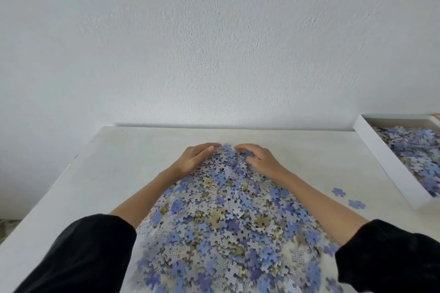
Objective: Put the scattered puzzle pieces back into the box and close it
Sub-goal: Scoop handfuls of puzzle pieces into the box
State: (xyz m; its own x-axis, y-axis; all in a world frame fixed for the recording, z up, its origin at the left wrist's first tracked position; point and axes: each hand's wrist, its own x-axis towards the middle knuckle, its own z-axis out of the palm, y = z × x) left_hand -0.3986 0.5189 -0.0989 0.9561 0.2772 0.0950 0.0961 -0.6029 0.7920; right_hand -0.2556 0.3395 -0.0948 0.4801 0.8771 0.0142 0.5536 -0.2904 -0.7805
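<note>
A wide heap of puzzle pieces (228, 216), blue, grey and tan, covers the middle of the white table (123, 162). My left hand (192, 158) and my right hand (259, 159) rest cupped on the far edge of the heap, fingertips nearly meeting, palms against the pieces. Neither hand grips a single piece that I can make out. The white box (385, 164) lies open at the right edge and holds more pieces. No lid is in view.
Two loose blue pieces (339, 192) lie on the table between the heap and the box. A white wall stands right behind the table's far edge. The table's left edge runs diagonally near my left sleeve.
</note>
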